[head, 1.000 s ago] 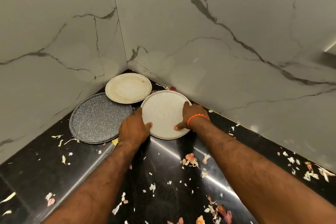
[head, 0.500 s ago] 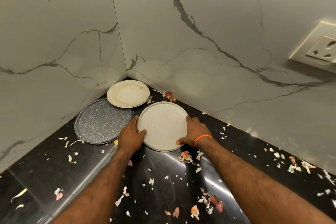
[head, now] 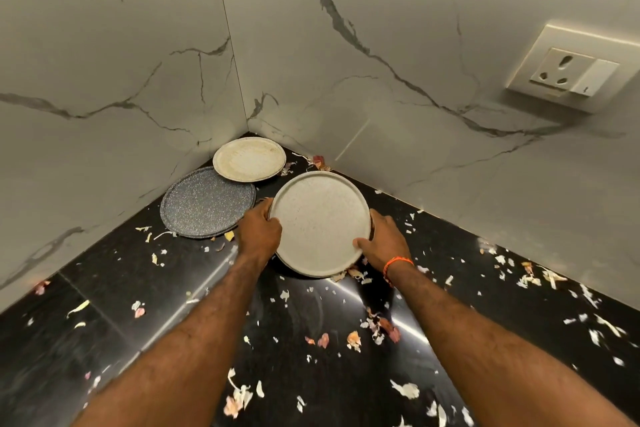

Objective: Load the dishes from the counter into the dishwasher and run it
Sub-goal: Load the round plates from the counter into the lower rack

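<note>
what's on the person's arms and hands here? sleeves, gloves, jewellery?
Both forearms are bare, with no sleeves in view and no gloves. The left hand has nothing on it: no ring, watch or band visible. The right hand has a thin orange thread band tied around the wrist. No rings show on it. Body hair is visible along both forearms.

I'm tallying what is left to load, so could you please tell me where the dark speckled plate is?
In the head view, the dark speckled plate lies on the black counter left of centre, against the left wall, its far edge tucked under the cream plate.
</note>
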A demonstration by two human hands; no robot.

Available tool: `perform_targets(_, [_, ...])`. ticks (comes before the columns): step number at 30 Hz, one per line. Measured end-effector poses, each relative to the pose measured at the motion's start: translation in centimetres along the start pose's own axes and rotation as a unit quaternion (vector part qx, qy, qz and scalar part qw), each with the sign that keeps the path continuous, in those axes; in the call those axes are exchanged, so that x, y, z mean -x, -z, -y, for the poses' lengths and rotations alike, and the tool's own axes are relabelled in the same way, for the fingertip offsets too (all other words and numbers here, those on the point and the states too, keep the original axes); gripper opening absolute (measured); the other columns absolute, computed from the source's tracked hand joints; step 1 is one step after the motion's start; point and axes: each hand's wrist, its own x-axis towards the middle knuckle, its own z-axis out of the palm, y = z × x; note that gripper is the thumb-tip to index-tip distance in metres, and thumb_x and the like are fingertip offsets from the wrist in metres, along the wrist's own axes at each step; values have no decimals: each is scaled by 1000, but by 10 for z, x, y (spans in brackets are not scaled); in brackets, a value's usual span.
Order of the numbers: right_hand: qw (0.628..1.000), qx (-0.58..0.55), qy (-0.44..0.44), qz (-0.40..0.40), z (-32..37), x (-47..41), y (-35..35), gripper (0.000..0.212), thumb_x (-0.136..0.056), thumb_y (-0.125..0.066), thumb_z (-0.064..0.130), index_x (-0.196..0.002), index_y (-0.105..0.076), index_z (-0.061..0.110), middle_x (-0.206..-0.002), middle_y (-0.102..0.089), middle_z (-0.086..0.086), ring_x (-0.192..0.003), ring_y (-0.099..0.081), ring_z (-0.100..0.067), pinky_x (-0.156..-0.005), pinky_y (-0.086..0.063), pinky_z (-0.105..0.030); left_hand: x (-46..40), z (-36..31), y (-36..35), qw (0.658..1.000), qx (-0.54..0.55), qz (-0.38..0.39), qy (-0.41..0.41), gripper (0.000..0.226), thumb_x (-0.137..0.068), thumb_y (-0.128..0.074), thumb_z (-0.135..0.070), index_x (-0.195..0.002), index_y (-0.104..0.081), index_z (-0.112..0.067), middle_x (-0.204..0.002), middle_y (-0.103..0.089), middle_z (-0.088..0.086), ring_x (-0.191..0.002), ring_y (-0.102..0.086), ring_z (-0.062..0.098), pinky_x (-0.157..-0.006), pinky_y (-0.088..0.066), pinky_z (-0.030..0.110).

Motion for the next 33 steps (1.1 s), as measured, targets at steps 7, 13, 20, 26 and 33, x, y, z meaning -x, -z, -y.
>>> perform_targets(7, [988,-122,-5,-93,-36,61,19,30,-95,-53,15,-119,-64,29,-111,-59,-2,-101,-57,-20,-88,-48,-36,61,-23,-10,998,-47,-26,-43,34,-89,-53,-9,-114,-69,-24,-95,-70,-12,-76,-62,2,-63,-45,8])
perform_targets(13, [968,-195,-17,-159,-76,122,32,26,-98,-55,22,-121,-67,23,-109,-63,0,-98,-60,-17,-78,-44,-27,137,-31,-18,994,-47,-50,-82,21,-89,-65,-28,-109,-69,-26,-85,-64,-18,-80,-68,11,-71,-56,26])
perform_targets(20, [968,-132,12,-213,-127,192,48,13,-100,-51,38,-95,-59,30,-89,-63,6,-80,-60,-15,-63,-42,-28,211,-44,-28,981,-44,-72,-173,5,-89,-72,-22,-91,-71,-17,-103,-72,1,-100,-65,19,-89,-51,32])
perform_targets(26, [963,-105,0,-248,-163,243,63,12,-100,-50,41,-95,-56,31,-89,-63,5,-80,-58,-17,-62,-39,-27,257,-49,-37,964,-124,-37,-231,15,-92,-71,-28,-91,-75,-13,-131,-65,8,-130,-50,25,-113,-35,41])
perform_targets(33, [953,-74,-33,-293,-192,307,67,21,-103,-47,43,-103,-60,27,-91,-63,4,-82,-58,-18,-65,-39,-29,292,-67,-52,954,-111,1,-279,14,-93,-69,-26,-94,-75,-13,-128,-67,6,-131,-51,26,-113,-34,41])
